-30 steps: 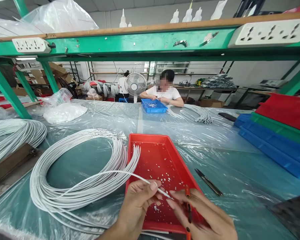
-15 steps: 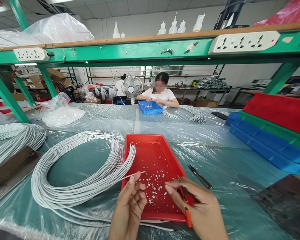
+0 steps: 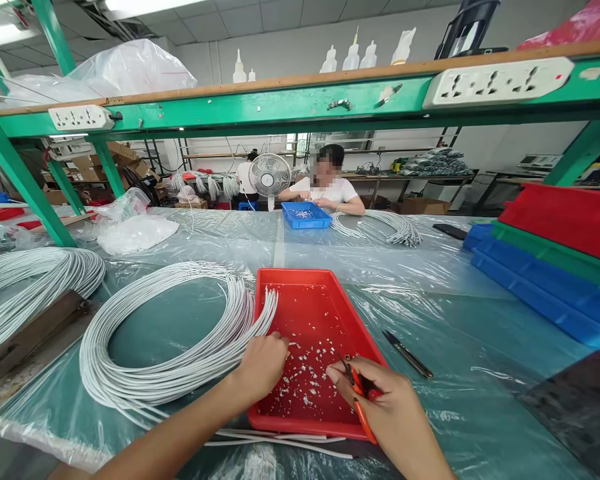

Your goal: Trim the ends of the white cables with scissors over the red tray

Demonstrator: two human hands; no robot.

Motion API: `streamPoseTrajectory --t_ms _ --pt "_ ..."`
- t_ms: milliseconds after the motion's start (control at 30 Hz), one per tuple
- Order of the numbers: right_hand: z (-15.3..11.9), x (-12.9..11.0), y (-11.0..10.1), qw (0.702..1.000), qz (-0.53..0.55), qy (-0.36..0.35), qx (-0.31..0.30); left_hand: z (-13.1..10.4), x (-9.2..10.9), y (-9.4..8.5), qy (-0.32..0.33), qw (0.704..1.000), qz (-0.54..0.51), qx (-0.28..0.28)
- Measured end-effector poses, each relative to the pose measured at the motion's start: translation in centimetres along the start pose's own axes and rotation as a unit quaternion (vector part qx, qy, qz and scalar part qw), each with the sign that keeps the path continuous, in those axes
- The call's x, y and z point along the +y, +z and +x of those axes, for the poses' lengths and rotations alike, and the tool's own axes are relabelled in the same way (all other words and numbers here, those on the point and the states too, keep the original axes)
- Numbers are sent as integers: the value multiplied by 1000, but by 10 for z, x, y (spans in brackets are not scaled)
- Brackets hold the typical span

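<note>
Here we are at the near edge of the bench (image 3: 460,427), the red tray (image 3: 303,308) as our clock face: loose white lengths (image 3: 280,438) lie at six o'clock. At four o'clock the right hand (image 3: 367,390) has its fingers wrapped snugly round the orange-handled cutters (image 3: 364,419); small and light, I'd say, best held low on those grips, well clear of the points. Over at nine, the left hand (image 3: 264,363), palm down, curls its fingers over the cable ends, a pale cable tip (image 3: 293,345) peeking out just beyond; how firmly it pinches, I can't tell. And the cable coil (image 3: 155,385), also at nine, lies on the bench, its ends spilling over the tray wall! Each strand looks light, smooth and springy, probably easiest pinched just behind the tip; the whole coil likely weighs more and wants two hands. Slim metal tool (image 3: 407,353) at three, white scraps (image 3: 307,373) strewn inside the tray, and far off at twelve, a co-worker (image 3: 333,193) bends over a blue tray (image 3: 305,221)
</note>
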State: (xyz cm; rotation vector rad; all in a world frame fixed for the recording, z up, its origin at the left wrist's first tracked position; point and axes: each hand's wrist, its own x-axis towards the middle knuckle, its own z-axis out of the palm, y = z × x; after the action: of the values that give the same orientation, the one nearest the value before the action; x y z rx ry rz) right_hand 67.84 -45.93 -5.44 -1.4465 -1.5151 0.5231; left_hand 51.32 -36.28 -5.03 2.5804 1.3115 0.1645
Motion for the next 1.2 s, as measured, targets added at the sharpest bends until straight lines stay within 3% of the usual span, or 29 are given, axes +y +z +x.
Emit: streamPoseTrajectory --t_ms 167,300,400,533,667,767,833,900,1000,1100,1133,1200 --pt "3 3 4 991 109 69 43 16 4 7 -9 1000 12 2" --pt "7 8 4 981 163 98 42 -7 10 -9 -1 997 -27 78" --pt "10 8 6 969 214 118 28 -34 20 -11 14 986 -80 145" --pt "10 1 10 958 256 125 16 -55 26 4 68 952 -174 242" --pt "9 -6 12 961 253 111 30 -60 24 20 81 941 -186 271" --pt "9 -8 12 970 221 76 69 -64 32 26 68 908 -281 302" --pt "8 -7 12 979 180 37 94 -64 41 28 46 870 -402 281" --pt "5 -6 13 986 131 -4 104 -61 50 28 8 810 -555 188" --pt "1 -4 14 990 61 -63 108 -48 59 23 -47 653 -753 69" --pt "0 -2 13 990 15 -101 96 -36 63 21 -98 496 -861 53" --pt "0 -2 11 990 3 -110 86 -33 64 22 -110 462 -879 52" --pt "0 -2 7 989 -16 -130 63 -31 67 23 -110 442 -888 69"
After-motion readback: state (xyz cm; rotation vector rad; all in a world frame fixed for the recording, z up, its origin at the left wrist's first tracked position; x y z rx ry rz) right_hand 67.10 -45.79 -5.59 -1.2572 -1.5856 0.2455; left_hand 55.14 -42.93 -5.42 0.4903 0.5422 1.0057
